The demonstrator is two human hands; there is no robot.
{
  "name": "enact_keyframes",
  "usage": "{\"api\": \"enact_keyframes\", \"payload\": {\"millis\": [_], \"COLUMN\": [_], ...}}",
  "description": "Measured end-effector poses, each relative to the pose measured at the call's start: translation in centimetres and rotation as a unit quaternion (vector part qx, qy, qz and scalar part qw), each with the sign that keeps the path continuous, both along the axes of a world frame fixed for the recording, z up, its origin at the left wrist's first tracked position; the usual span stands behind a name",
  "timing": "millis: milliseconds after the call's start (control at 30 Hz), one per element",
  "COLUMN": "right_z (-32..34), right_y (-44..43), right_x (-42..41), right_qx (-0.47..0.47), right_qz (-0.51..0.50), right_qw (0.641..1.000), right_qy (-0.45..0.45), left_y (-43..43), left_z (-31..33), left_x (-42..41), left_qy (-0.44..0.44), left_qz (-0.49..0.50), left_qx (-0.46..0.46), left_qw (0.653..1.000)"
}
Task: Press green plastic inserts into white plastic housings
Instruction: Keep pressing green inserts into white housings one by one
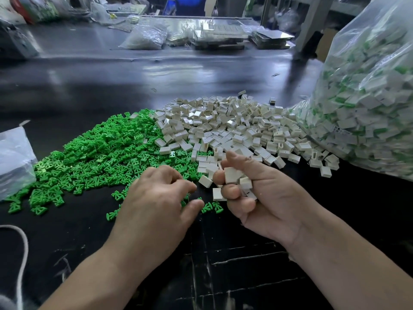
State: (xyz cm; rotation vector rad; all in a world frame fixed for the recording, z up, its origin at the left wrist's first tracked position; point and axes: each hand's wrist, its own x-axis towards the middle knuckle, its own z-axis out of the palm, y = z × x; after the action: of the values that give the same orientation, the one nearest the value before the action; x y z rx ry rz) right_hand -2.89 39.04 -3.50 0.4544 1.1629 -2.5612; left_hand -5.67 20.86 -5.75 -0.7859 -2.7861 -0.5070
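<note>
We note our right hand (268,204) curled round several white housings (232,174), our left hand (154,204) bent-fingered over green inserts (100,148) on the tabletop (223,265), grip unclear.

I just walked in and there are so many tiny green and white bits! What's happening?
A person is fitting green inserts into white housings, both heaped on a dark table. The right hand grips several housings. The left hand reaches among the inserts; whether it pinches one is unclear. A clear bag at the right holds white-and-green pieces.
</note>
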Motion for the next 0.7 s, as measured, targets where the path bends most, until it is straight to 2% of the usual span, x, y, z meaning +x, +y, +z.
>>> {"api": "enact_keyframes", "payload": {"millis": [100, 333, 433, 533, 700], "right_z": [-0.1, 0.0, 0.0, 0.1, 0.3], "right_y": [0.0, -0.2, -0.3, -0.1, -0.1], "right_x": [0.0, 0.1, 0.0, 0.1, 0.2], "right_qx": [-0.006, -0.043, -0.034, -0.039, -0.052], "right_qz": [0.011, 0.029, 0.011, 0.010, 0.027], "right_qw": [1.000, 0.999, 0.999, 0.999, 0.998], "right_qy": [-0.006, 0.003, -0.002, 0.003, 0.006], "left_y": [0.4, 0.5, 0.5, 0.4, 0.1], "left_z": [-0.3, -0.4, 0.1, 0.4, 0.6], "left_x": [-0.3, -0.3, 0.1, 0.4, 0.6], "left_qy": [0.029, 0.025, -0.007, -0.075, -0.129], "left_qz": [-0.012, -0.031, -0.017, 0.012, 0.022], "left_qx": [-0.044, -0.020, 0.082, 0.210, 0.325], "left_qw": [0.999, 0.999, 0.996, 0.975, 0.936]}}
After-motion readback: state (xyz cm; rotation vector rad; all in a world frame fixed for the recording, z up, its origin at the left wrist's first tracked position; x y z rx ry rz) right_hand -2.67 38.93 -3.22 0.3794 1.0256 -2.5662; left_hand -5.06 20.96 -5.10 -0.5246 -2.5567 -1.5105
